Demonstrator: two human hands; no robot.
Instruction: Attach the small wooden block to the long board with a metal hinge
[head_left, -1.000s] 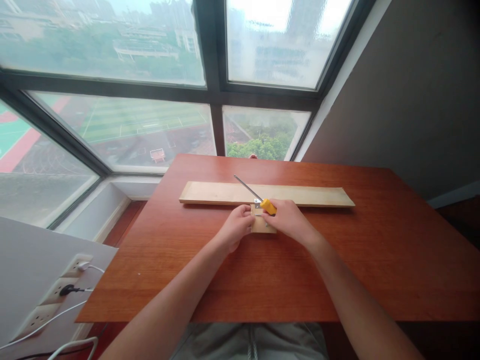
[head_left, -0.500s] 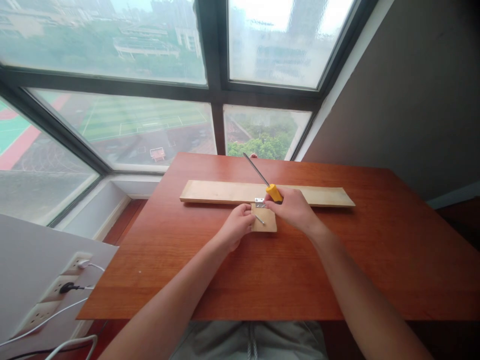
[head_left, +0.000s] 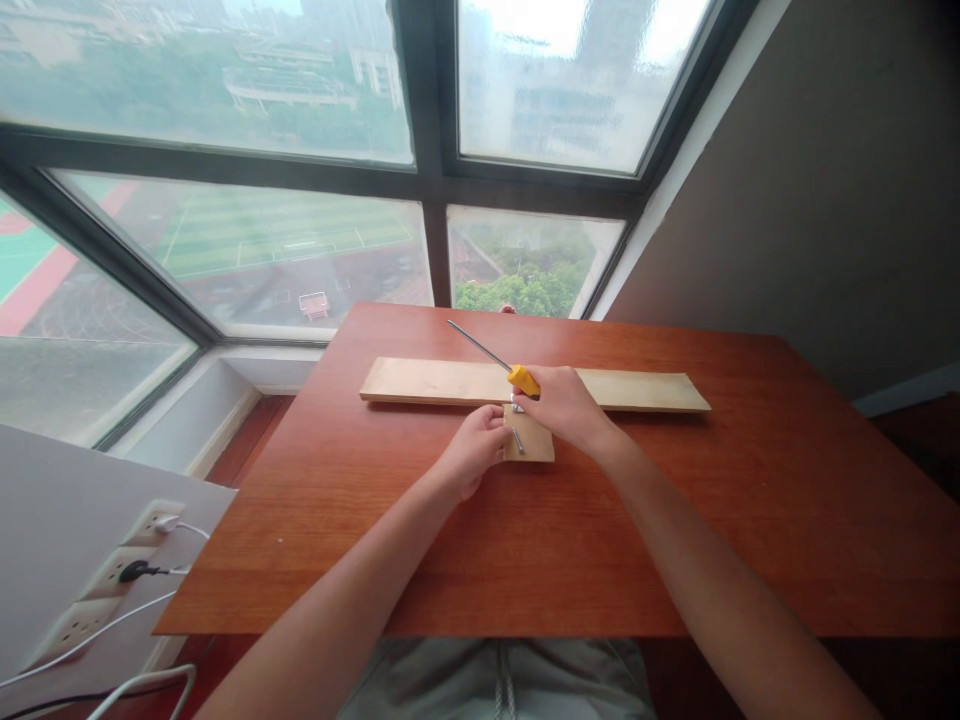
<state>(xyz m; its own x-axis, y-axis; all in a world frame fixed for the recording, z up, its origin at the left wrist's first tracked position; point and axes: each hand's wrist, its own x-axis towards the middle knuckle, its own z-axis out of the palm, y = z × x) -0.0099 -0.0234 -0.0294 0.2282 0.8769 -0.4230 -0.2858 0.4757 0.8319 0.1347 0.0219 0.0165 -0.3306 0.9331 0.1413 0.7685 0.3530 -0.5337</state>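
My left hand (head_left: pixel 480 445) is closed at the left edge of a small wooden board (head_left: pixel 536 440), with a thin metal screw (head_left: pixel 518 441) pinched at its fingertips. The screw slants over the board's face. In my right hand (head_left: pixel 562 395) is a screwdriver with a yellow handle (head_left: pixel 523 380), its shaft pointing up and away to the left. The right fingertips reach a small metal bracket (head_left: pixel 516 404) at the far edge of the small board, and they cover most of it. Just behind lies a long wooden plank (head_left: pixel 435 382) across the table.
The reddish-brown table (head_left: pixel 337 560) stands against large windows (head_left: pixel 292 250). A grey wall (head_left: pixel 810 200) rises on the right. Wall sockets (head_left: pixel 127 570) with plugs and white cables are at the lower left, beyond the table's edge.
My right hand has shifted left over the bracket, hiding more of it. The screwdriver has swung lower to the left. The screw at my left fingertips now points more steeply toward me.
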